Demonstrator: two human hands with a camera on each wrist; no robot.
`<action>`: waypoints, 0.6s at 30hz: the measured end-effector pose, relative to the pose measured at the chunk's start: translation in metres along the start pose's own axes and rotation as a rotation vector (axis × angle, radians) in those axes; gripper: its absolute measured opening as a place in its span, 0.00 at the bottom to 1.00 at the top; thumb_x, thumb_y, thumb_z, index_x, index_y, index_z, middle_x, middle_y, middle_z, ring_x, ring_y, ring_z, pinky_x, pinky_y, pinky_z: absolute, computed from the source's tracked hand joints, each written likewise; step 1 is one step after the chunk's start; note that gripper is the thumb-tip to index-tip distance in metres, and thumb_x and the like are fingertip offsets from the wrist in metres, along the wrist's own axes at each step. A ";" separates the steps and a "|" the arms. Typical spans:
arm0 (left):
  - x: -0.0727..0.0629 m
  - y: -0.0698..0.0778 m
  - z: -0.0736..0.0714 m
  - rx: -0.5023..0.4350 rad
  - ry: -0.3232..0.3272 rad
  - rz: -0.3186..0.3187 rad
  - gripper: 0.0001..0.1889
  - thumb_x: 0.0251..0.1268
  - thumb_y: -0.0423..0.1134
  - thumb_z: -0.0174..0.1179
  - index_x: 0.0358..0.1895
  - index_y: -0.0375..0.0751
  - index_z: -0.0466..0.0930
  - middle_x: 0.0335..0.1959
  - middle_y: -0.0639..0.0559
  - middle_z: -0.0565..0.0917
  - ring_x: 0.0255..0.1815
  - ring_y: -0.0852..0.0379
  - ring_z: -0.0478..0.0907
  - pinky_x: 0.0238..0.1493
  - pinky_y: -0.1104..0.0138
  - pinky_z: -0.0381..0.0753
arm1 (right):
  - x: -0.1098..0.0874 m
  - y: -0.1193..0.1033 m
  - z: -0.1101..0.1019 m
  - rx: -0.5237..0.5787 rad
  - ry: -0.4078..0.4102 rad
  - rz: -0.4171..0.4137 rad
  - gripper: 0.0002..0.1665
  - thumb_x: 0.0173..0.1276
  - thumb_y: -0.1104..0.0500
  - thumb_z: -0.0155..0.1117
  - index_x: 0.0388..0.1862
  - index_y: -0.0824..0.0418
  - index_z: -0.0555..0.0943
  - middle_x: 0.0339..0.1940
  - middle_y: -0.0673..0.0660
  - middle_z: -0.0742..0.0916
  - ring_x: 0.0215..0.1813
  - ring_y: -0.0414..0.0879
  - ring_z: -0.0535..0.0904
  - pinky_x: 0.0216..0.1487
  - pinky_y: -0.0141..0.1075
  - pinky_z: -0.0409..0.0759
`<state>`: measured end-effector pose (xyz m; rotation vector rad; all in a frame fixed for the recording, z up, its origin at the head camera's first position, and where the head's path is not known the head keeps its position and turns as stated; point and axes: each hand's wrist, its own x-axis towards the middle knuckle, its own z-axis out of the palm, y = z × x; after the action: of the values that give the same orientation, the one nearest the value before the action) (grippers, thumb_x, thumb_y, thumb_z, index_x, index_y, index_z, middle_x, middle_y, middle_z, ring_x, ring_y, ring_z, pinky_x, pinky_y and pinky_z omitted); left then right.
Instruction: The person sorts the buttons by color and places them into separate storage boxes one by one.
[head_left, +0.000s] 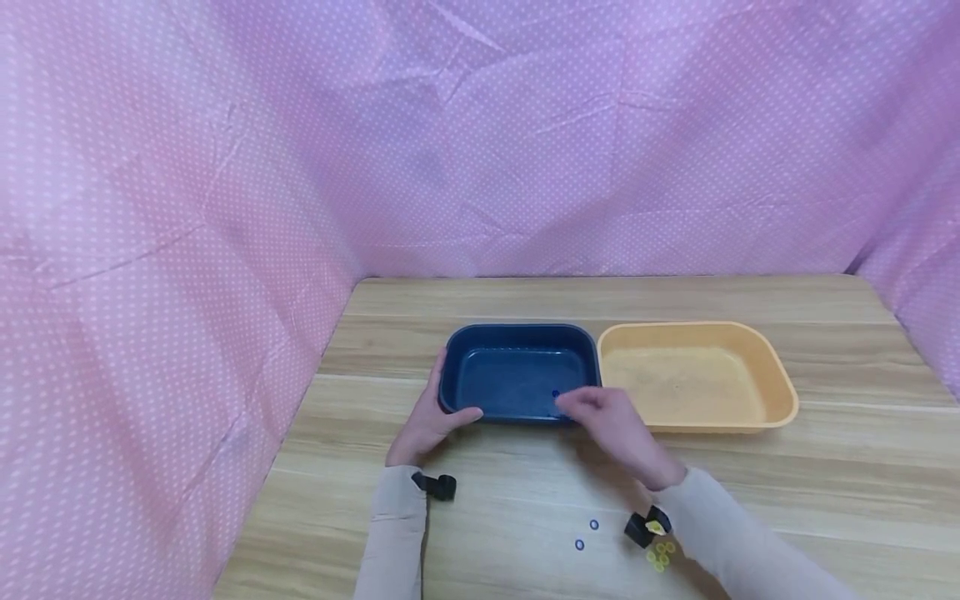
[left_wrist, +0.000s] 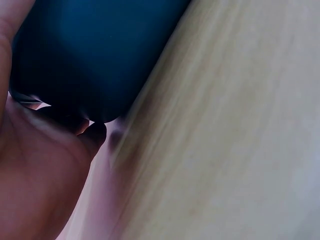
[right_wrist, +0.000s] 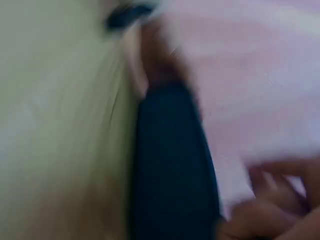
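A dark blue plastic tray (head_left: 517,375) stands on the table. At its left end my left hand (head_left: 429,423) grips it, fingers along the outer side and thumb on the front rim. The left wrist view has the palm (left_wrist: 40,170) close against the tray's rounded corner (left_wrist: 100,80). Over the tray's front right corner is my right hand (head_left: 611,425), its fingers bent and thumb close to them. A small blue ring (head_left: 556,392) shows just beyond those fingertips, over the tray floor. Motion blurs the right fingers (right_wrist: 265,215); I cannot tell whether they hold anything.
A yellow-orange tray (head_left: 776,392) adjoins the blue tray on the right. Two small blue rings (head_left: 594,524) lie on the table (head_left: 510,517) in front, with several yellow rings (head_left: 662,554) beside the right sleeve. Pink dotted cloth (head_left: 480,167) hangs behind and at both sides.
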<state>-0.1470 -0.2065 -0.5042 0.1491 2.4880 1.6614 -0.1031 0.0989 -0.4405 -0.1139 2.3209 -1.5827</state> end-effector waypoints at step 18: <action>-0.005 0.002 0.000 -0.004 -0.014 0.001 0.60 0.51 0.47 0.75 0.78 0.66 0.35 0.77 0.68 0.43 0.77 0.55 0.42 0.73 0.44 0.43 | -0.056 0.026 0.042 -1.057 -0.170 -0.475 0.12 0.47 0.53 0.75 0.21 0.52 0.78 0.21 0.46 0.73 0.25 0.42 0.66 0.23 0.33 0.65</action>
<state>-0.1417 -0.2065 -0.5015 0.1613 2.4756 1.6597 -0.0342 0.0847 -0.4655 -1.0382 2.8290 -0.2740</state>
